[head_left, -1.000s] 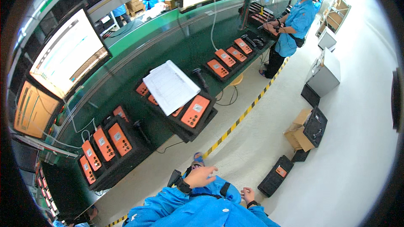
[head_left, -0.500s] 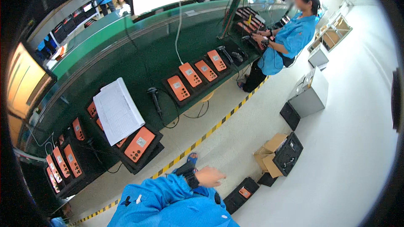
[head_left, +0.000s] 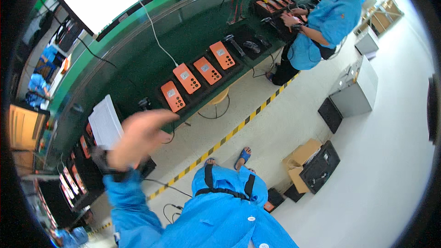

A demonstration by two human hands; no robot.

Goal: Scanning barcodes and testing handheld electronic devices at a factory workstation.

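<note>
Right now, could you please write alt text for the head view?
A person's blurred left grip hangs in front of a green workbench where four orange phones lie in a row, a white cable meeting one. A co-worker in blue stands farther along; striped tape marks the floor.

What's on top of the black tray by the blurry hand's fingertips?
Four orange phones lie on the black tray, and a white cable runs to one. The tray's surface right under them is covered, so it can't be seen.
</note>
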